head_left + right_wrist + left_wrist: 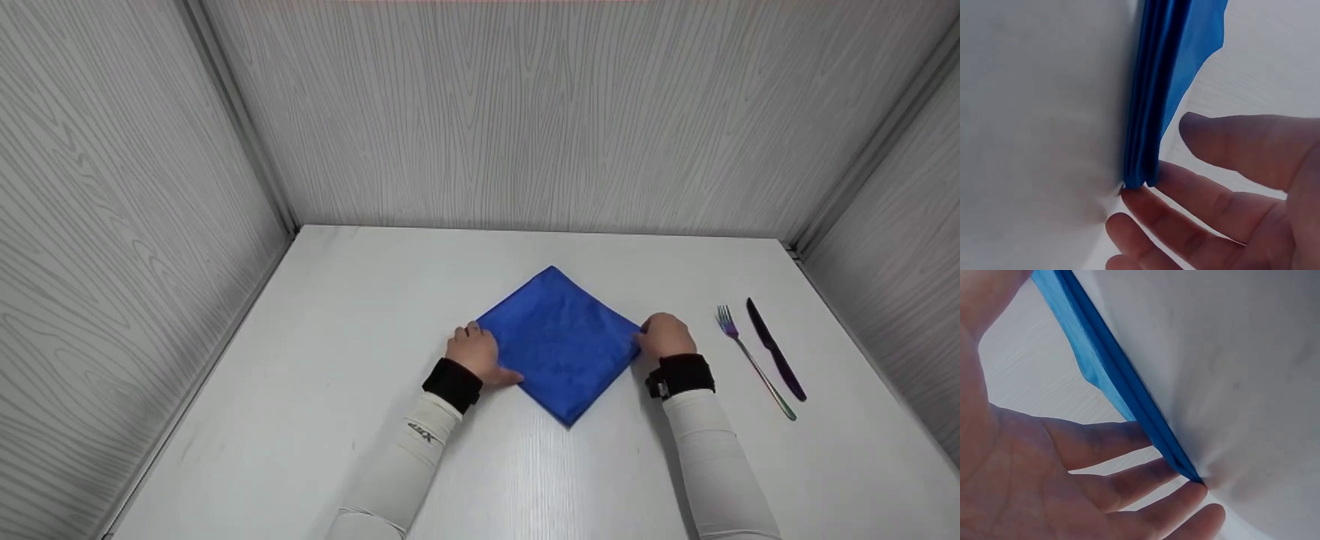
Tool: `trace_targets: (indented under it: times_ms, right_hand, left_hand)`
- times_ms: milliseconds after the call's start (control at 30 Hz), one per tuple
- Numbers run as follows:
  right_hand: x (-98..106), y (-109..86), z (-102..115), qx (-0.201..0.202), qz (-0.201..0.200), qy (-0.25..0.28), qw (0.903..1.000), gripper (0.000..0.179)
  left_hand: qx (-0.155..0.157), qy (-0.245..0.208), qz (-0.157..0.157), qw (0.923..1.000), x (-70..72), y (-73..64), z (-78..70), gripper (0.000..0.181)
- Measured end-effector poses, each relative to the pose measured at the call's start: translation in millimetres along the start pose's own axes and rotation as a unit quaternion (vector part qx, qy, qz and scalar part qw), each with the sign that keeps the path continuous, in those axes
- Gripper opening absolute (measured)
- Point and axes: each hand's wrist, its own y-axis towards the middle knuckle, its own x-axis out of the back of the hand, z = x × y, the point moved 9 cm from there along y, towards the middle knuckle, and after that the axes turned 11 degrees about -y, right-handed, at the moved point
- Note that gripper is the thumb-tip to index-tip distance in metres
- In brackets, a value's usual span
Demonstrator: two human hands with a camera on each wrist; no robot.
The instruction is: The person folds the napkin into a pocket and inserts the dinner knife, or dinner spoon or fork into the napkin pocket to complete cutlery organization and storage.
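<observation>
A folded blue cloth [559, 345] lies on the table as a diamond, one corner toward the person. My left hand [475, 356] is at its left corner, thumb spread along the lower left edge. Its nearly straight fingers touch the layered edge of the cloth [1123, 382] in the left wrist view. At the right corner is my right hand [665, 337]. The right wrist view has its fingertips [1137, 197] against the stacked folds of the cloth [1154, 101], with the thumb [1207, 132] held apart from the fingers.
To the right of the right hand lie a shiny multicoloured fork [756, 364] and a dark table knife [776, 349], side by side. Grey wood-grain panels [517, 112] stand behind and on both sides of the white table [322, 360].
</observation>
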Motion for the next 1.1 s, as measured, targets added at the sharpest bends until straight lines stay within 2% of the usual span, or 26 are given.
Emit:
trace_targets:
  times_ms: [100,200,367,500,633,767,867,1000,1100]
  right_hand:
    - [1.8,-1.2,-7.7,-0.002,-0.001,-0.002,1.0000,0.031]
    - [3.4,-2.4,-18.5,-0.017,0.005,0.001,0.9998,0.020]
    - [8.4,-5.9,-33.9,-0.048,0.005,0.001,0.9988,0.018]
    - [12.1,-8.4,-36.8,-0.051,-0.001,-0.007,0.9987,0.031]
    - [15.5,-9.0,-32.1,-0.062,-0.006,-0.008,0.9980,0.022]
    - [23.2,-10.6,-18.5,-0.074,-0.019,-0.001,0.9971,0.020]
    - [30.1,-13.7,-0.7,-0.066,-0.044,0.009,0.9968,0.020]
    - [32.7,-18.9,33.7,-0.018,-0.095,0.025,0.9950,0.021]
    - [26.8,-22.7,62.5,0.033,-0.121,0.043,0.9912,0.021]
  left_hand:
    - [-0.010,0.006,0.002,0.9999,-2.0,-3.1,-7.1,0.103]
    - [-0.019,0.012,0.007,0.9997,-6.3,-6.6,-15.4,0.101]
    - [-0.035,0.027,-0.002,0.9990,-9.3,-12.5,-26.5,0.098]
    - [-0.045,0.032,-0.012,0.9984,-8.9,-14.0,-29.0,0.096]
    - [-0.044,0.030,-0.012,0.9985,-9.9,-13.1,-28.1,0.096]
    - [-0.037,0.014,-0.010,0.9992,-10.2,-11.9,-26.6,0.096]
    - [-0.029,-0.012,-0.013,0.9994,-8.2,-10.2,-25.1,0.091]
    - [-0.035,-0.054,-0.030,0.9975,-1.7,-6.1,-26.5,0.074]
    - [-0.056,-0.139,-0.022,0.9884,-0.4,-2.3,-32.3,0.057]
